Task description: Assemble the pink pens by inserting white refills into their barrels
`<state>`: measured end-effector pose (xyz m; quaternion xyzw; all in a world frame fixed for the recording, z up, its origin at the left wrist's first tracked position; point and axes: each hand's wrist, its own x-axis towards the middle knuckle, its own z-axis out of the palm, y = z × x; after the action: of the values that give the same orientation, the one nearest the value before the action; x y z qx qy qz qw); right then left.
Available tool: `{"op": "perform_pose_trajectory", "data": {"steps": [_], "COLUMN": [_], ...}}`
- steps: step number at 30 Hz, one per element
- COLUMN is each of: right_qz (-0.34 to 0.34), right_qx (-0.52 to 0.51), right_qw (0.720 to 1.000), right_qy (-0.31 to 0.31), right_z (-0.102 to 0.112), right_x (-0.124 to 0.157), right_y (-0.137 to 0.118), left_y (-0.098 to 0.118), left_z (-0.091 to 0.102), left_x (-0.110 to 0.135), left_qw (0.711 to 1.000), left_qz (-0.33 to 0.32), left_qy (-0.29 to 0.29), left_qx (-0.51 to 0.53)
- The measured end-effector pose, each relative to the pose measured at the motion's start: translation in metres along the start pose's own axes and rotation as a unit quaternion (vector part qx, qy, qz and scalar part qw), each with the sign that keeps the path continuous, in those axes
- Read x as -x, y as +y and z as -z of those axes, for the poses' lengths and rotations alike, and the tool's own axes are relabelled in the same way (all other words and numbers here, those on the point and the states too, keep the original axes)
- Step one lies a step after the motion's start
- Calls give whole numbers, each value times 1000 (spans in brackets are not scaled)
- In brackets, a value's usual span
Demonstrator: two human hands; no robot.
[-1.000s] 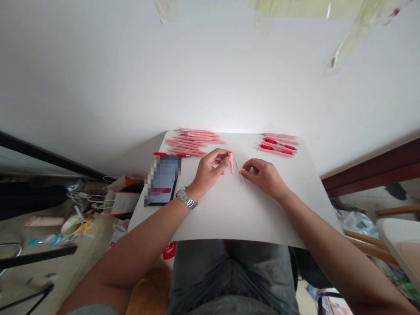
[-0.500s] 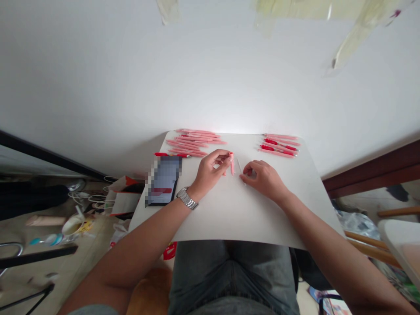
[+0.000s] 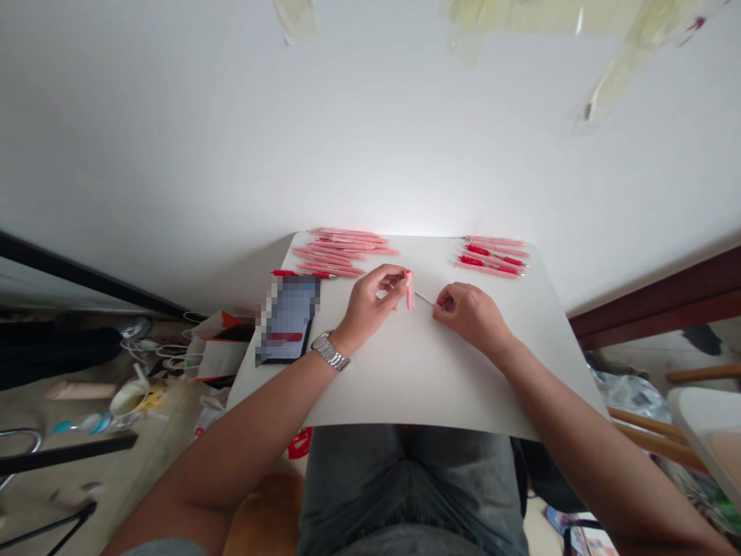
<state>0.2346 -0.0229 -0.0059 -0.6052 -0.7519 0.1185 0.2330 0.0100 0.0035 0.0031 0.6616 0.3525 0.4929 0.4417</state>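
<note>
My left hand (image 3: 379,295) is closed on a pink pen barrel (image 3: 409,290), held upright near the middle of the white table (image 3: 399,394). Between the fingertips of my right hand (image 3: 468,310) is one end of a thin white pen refill (image 3: 424,296). Its free end slants up to the left and stops a little short of the barrel. Behind my left hand lies a pile of pink pens (image 3: 341,251), with a red pen (image 3: 301,273) in front of them. Several pink and red pens (image 3: 493,256) lie side by side at the table's back right.
A phone (image 3: 289,316) with a blurred screen lies on the table's left side. The white wall (image 3: 370,154) rises directly behind the table. Paper bags (image 3: 217,344) stand on the floor at left, and a chair (image 3: 706,432) is at right.
My right hand has shifted slightly right and its fingers have closed on the refill. The refill has swung from near upright to a flatter slant. My left hand holds still.
</note>
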Motion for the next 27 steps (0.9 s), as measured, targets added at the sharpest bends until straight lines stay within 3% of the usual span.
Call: {"op": "perform_pose_trajectory", "data": {"steps": [8,16,22,27], "right_qz": [-13,-15,-54,-67], "right_qx": [44,17,-160,-370], "right_qw": [999,1000,985,926], "right_qy": [-13,-5,30,30], "right_z": [4,7,14,16], "right_x": [0,2,-1,-3], "right_y": [-3,-2,-3,-3], "left_y": [0,2,3,1], "left_z": [0,0,0,-1], "left_x": [0,0,1,1], "left_qw": [1000,1000,1000,1000], "left_qz": [4,5,4,-8], "left_qy": [8,5,2,-4], "left_qx": [-5,-6,-12,-15]}}
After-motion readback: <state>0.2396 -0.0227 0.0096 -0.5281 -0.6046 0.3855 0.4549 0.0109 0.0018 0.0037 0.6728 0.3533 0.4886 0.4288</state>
